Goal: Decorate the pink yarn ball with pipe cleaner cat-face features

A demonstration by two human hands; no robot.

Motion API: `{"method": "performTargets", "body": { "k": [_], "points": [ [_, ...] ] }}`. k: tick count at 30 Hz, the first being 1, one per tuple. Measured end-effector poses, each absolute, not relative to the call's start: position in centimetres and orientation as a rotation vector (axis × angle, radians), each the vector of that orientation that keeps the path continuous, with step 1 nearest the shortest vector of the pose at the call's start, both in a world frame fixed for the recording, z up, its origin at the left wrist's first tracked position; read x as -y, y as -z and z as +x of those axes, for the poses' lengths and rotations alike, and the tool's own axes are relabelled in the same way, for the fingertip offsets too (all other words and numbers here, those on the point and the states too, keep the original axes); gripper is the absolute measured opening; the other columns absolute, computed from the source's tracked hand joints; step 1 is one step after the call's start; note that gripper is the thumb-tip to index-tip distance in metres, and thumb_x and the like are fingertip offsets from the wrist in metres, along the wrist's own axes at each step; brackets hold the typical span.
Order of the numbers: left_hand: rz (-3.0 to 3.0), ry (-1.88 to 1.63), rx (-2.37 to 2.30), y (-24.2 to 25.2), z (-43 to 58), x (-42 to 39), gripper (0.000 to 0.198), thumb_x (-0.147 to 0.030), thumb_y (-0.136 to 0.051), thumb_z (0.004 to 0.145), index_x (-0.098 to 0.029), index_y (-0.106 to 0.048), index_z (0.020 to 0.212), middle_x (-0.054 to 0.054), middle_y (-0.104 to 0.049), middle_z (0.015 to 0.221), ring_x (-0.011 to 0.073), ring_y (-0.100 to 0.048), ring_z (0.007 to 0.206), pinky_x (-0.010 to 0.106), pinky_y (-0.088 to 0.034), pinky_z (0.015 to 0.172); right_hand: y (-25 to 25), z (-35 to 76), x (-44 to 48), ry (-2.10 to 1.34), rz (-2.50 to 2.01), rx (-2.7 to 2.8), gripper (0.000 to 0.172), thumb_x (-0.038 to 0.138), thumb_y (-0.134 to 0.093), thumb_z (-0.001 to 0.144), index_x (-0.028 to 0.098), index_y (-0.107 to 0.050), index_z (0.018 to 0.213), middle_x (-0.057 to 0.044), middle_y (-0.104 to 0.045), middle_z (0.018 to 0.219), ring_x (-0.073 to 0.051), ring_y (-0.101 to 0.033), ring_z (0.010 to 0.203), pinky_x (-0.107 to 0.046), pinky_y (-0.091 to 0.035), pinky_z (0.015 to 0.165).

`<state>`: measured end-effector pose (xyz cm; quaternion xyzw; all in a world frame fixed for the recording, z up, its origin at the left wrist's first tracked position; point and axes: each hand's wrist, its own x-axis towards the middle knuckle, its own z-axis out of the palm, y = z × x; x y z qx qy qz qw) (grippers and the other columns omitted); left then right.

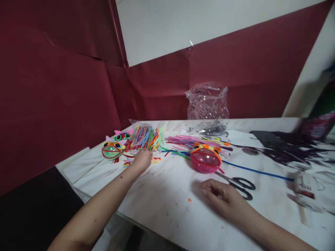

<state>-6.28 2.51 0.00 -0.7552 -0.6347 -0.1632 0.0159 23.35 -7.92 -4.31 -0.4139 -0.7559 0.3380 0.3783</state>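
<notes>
My left hand (143, 159) reaches to the near edge of a pile of coloured pipe cleaners (148, 136), its fingers curled and mostly hidden, so what it holds cannot be made out. Just above the table, my right hand (218, 195) is curled with thumb near the fingers; no object shows in it. Beyond it sits a pink clear ball (206, 159) trimmed with orange and yellow pipe cleaner. Black-handled scissors (242, 184) lie right of the ball. At the left, a green clear ball (111, 150) with eyes and pink ears stands before a similar pink one (125, 136).
A white glue gun (311, 190) lies at the right. Dark purple strips (285, 150) spread behind it. Pink pipe cleaners (193, 140) lie behind the pink ball, and a clear plastic bag (208, 101) stands against the red-covered wall.
</notes>
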Motion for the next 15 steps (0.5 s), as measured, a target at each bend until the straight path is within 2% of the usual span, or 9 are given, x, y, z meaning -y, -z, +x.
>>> {"method": "performTargets", "body": {
  "k": [2,4,7,10,13,15],
  "points": [
    [-2.384,0.475,1.97,0.5,-6.9,-3.6,0.015,-0.022,-0.052,0.088,-0.013,-0.063,0.085,0.009,-0.064,0.094,0.0206,-0.059,0.093,0.038,-0.047,0.083,4.3,23.3,7.8,-0.855,-1.047,1.938,0.026,0.04,-0.047,0.084,0.018,-0.056,0.074,0.001,-0.05,0.062,-0.014,-0.043,0.056,-0.025,-0.036,0.051],
    [-2.443,0.477,1.963,1.3,-6.7,-4.2,0.023,-0.031,-0.053,0.088,-0.015,-0.06,0.103,0.008,-0.061,0.107,0.0193,-0.059,0.096,0.041,-0.049,0.084,4.4,23.3,7.8,-0.851,-1.05,1.939,0.026,0.041,-0.046,0.085,0.018,-0.057,0.076,0.001,-0.05,0.063,-0.014,-0.044,0.057,-0.025,-0.036,0.052],
    [-2.524,0.568,1.985,2.2,-6.2,-4.8,0.029,-0.033,-0.053,0.089,-0.017,-0.056,0.113,0.009,-0.058,0.116,0.0197,-0.059,0.098,0.041,-0.051,0.084,4.6,23.4,7.6,-0.851,-1.077,1.93,0.026,0.041,-0.045,0.085,0.018,-0.057,0.079,0.001,-0.05,0.064,-0.014,-0.044,0.058,-0.025,-0.036,0.052],
    [-2.569,0.797,2.034,2.4,-5.9,-5.1,0.023,-0.031,-0.054,0.088,-0.015,-0.059,0.104,0.008,-0.061,0.108,0.0186,-0.059,0.094,0.039,-0.05,0.082,4.5,23.6,7.5,-0.849,-1.094,1.918,0.025,0.041,-0.046,0.084,0.019,-0.056,0.077,0.002,-0.049,0.062,-0.014,-0.043,0.056,-0.025,-0.035,0.051],
    [-2.598,1.146,2.086,1.8,-5.2,-4.8,0.015,-0.025,-0.054,0.084,-0.014,-0.059,0.076,0.005,-0.062,0.082,0.0166,-0.058,0.08,0.033,-0.048,0.075,4.6,23.6,7.4,-0.846,-1.077,1.9,0.023,0.039,-0.048,0.083,0.02,-0.055,0.073,0.002,-0.048,0.061,-0.013,-0.043,0.055,-0.024,-0.035,0.05],
    [-2.666,1.397,2.103,1.1,-4.1,-3.9,0.015,-0.025,-0.051,0.08,-0.015,-0.054,0.068,0.002,-0.057,0.068,0.0142,-0.055,0.068,0.029,-0.046,0.067,4.6,23.6,7.2,-0.831,-1.065,1.875,0.021,0.036,-0.049,0.082,0.02,-0.055,0.07,0.003,-0.049,0.059,-0.013,-0.044,0.054,-0.024,-0.036,0.05]
  ]
}}
